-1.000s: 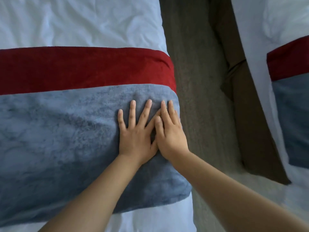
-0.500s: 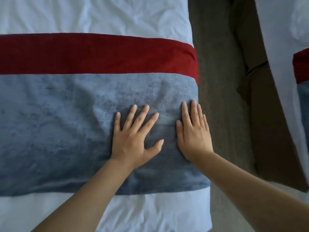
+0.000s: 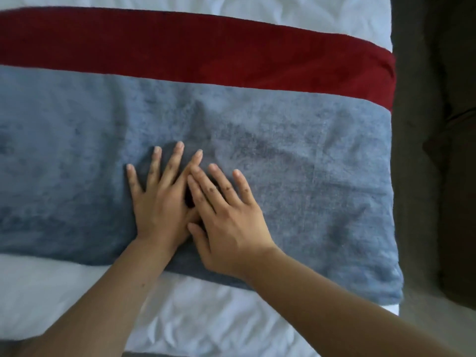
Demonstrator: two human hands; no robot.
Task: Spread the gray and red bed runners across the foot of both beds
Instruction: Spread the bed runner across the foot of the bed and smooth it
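A gray bed runner (image 3: 309, 161) lies flat across the white bed (image 3: 206, 313), with a red bed runner (image 3: 206, 47) as a band just beyond it. Both runners reach the bed's right edge and run out of view on the left. My left hand (image 3: 159, 202) rests palm down on the gray runner, fingers spread. My right hand (image 3: 226, 215) lies flat beside it, and its fingers overlap the left hand's index finger. Neither hand grips the cloth. The second bed is out of view.
White sheet shows beyond the red runner (image 3: 283, 9) and nearer me. A strip of gray-brown carpet (image 3: 412, 176) runs along the bed's right side, with a dark brown piece of furniture (image 3: 458, 150) at the right edge.
My hands, apart half a second ago, have slid back together on the gray runner. My view has shifted left, so the second bed has dropped out of sight.
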